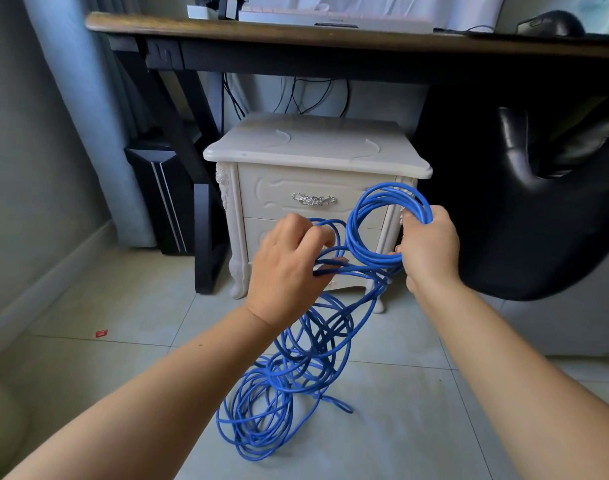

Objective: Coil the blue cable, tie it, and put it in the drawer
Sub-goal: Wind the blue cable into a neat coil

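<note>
Head view of 2 bare hands working a blue cable in front of a white nightstand. The right hand is closed around a gathered coil of several turns, gripping the bundle at its right side so that the ring stands upright before the nightstand's right front corner. The left hand, just left of the coil, has its fingers curled round a few loose strands that lead across to the coil. Below both hands the uncoiled remainder hangs down and lies in tangled, overlapping loops on the tiled floor, between the person and the nightstand. The upper drawer is closed and carries an ornate silver handle; the front below it is partly hidden by the hands. Behind stands a dark wooden desk, with a black computer tower to the left and a black chair to the right. A small red scrap lies on the floor at left.
</note>
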{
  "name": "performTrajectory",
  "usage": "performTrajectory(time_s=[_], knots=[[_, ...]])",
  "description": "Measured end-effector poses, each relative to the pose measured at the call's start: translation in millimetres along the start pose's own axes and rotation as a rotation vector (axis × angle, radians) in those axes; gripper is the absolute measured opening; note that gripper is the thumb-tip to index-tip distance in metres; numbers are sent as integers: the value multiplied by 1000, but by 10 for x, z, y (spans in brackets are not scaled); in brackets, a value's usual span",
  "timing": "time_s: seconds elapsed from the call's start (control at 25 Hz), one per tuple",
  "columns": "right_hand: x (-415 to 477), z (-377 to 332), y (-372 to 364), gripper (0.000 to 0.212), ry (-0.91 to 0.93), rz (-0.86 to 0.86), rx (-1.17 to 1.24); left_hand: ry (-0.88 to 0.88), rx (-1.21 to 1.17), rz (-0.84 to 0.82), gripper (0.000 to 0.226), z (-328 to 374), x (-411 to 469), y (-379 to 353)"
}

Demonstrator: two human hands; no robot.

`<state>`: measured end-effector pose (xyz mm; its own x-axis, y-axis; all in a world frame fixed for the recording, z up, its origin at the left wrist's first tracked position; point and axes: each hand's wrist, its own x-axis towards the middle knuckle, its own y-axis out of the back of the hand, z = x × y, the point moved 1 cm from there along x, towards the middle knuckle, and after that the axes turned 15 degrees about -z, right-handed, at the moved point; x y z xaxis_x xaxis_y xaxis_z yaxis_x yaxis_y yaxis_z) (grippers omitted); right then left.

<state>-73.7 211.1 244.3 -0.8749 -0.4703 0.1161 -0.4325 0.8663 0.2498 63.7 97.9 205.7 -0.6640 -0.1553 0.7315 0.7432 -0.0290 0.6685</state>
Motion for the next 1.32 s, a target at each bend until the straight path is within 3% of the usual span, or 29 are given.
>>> performTrajectory(time_s=[0.08,0.16,0.24,0.32,0.48,0.56,0.76,1.2,1.32], knots=[[-30,-8,-17,8,19,5,-19,-43,157,-16,34,32,24,31],[-79,-46,-21,10,72,7,-93,198,217,-174,33,48,100,115],[-134,-90,-23,13,144,6,-168,527,114,-437,44,18,111,138],[-181,-124,-36,13,188,-3,-185,730,-206,-500,51,-14,91,148],[-247,-153,-97,10,208,-35,-175,971,-1017,-349,44,22,78,83],[-263,-143,-128,9,207,-54,-183,987,-1242,-328,38,63,113,48],[-216,-80,-144,8,166,-188,-245,925,-1427,-427,38,-18,108,78],[-232,75,-210,12,-16,-555,-370,812,-1431,-599,82,-227,101,230],[-279,74,-220,14,-3,-657,-445,777,-1348,-747,64,-233,76,238]])
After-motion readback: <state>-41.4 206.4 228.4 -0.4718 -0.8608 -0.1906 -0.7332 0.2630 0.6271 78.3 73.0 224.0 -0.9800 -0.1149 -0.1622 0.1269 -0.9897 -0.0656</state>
